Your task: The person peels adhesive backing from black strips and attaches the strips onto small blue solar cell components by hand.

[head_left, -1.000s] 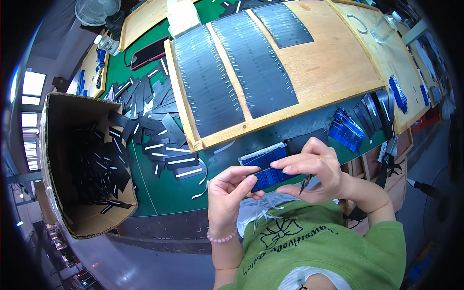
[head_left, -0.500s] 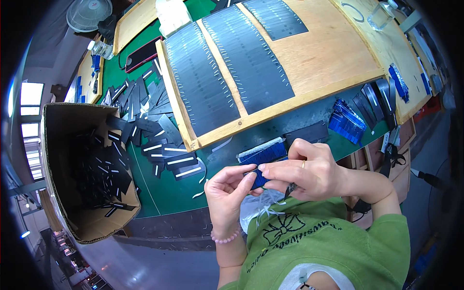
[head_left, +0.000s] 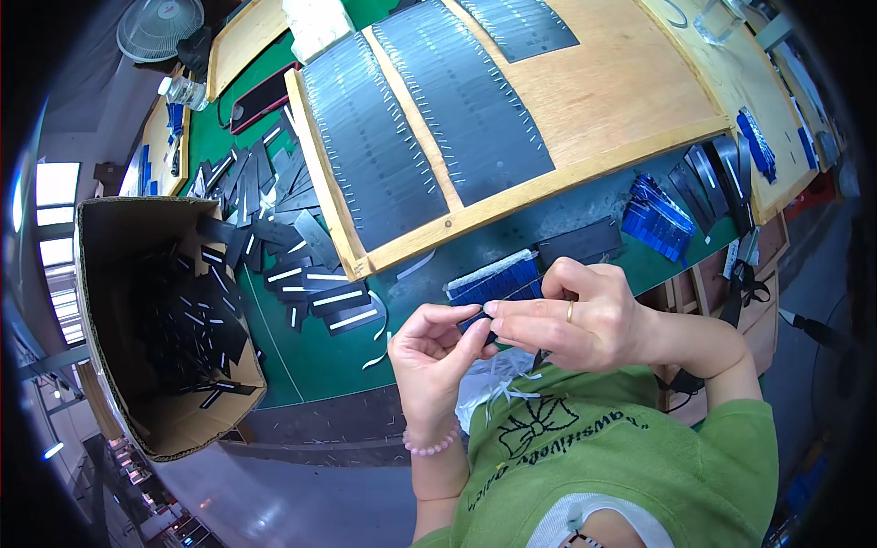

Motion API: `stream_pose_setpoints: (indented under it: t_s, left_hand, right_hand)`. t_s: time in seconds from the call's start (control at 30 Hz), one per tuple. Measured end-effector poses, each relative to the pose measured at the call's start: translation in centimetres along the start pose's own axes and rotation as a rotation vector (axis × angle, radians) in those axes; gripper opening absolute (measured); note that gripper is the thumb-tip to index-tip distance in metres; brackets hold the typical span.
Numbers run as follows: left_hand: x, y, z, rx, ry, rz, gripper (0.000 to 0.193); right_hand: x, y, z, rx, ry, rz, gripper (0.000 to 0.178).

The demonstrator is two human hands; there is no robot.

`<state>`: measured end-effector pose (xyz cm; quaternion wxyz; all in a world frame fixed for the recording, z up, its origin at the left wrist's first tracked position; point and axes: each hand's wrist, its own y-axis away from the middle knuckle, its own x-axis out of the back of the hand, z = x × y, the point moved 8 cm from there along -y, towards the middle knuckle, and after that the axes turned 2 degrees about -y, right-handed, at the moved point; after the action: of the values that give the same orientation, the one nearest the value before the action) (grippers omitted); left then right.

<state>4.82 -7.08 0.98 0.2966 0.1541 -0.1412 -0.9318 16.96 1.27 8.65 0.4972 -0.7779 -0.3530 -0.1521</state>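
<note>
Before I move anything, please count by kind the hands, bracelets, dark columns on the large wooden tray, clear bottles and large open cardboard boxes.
Hands: 2
Bracelets: 1
Dark columns: 3
Clear bottles: 2
Large open cardboard boxes: 1
Total: 9

You wear a green short-sleeved shirt with a dark bow-like outline and dark lettering; its neckband is pale. Pink bead bracelet on your left wrist. Thin gold-coloured ring on your right hand.
</note>
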Motion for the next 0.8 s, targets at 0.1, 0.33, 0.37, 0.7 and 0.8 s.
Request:
stream_pose_setpoints:
  t_s: [0.1,0.33,0.37,0.7,0.8]
  left_hand:
    - [-0.1,0.0,0.1,0.003,-0.007,-0.003,0.015]
    - [-0.2,-0.1,-0.1,-0.003,-0.015,-0.002,0.015]
    - [0.0,-0.1,0.0,-0.022,-0.011,0.017,0.015]
    - [0.0,-0.3,0.3,-0.049,0.1,0.048,0.02]
    - [-0.1,-0.1,0.4,-0.092,0.05,0.078,0.023]
  right_hand:
    - [0.1,-0.1,0.0,0.0,-0.001,-0.004,0.034]
    - [0.2,0.0,0.2,-0.018,-0.005,-0.01,0.033]
    - [0.3,0.0,0.2,-0.017,-0.008,-0.01,0.033]
    - [2.5,0.2,1.7,-0.273,-0.006,0.121,0.043]
    - [2.5,0.5,2.8,-0.404,-0.03,0.094,0.061]
